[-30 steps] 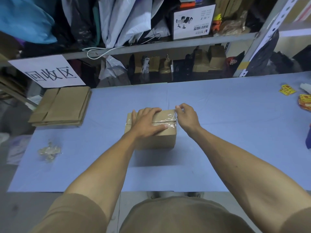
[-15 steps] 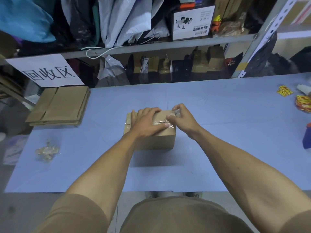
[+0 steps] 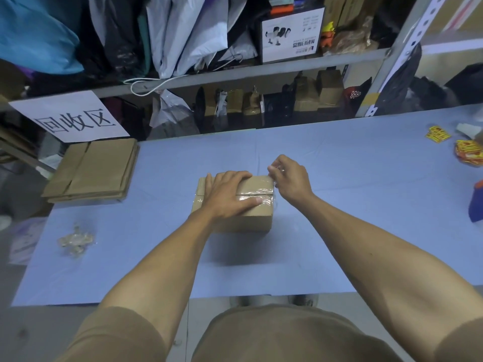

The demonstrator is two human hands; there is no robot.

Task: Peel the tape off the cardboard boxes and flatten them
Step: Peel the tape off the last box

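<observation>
A small closed cardboard box (image 3: pixel 251 218) sits in the middle of the blue table (image 3: pixel 339 205). Clear tape (image 3: pixel 257 198) runs along its top seam and down its right end. My left hand (image 3: pixel 227 194) lies flat on the box top with straight fingers and presses it down. My right hand (image 3: pixel 290 178) is at the box's far right corner and pinches a loose, crumpled end of the clear tape, lifted a little above the box edge.
A stack of flattened cardboard boxes (image 3: pixel 94 171) lies at the table's far left corner. A ball of peeled tape (image 3: pixel 75 241) rests on the left. Yellow and red packets (image 3: pixel 467 152) and a blue object (image 3: pixel 477 202) sit at the right edge. Crowded shelves (image 3: pixel 235 71) stand behind.
My right hand went in over the box's right end, then drew back and up to the far right corner with the tape end pinched. My left hand stayed flat on the box.
</observation>
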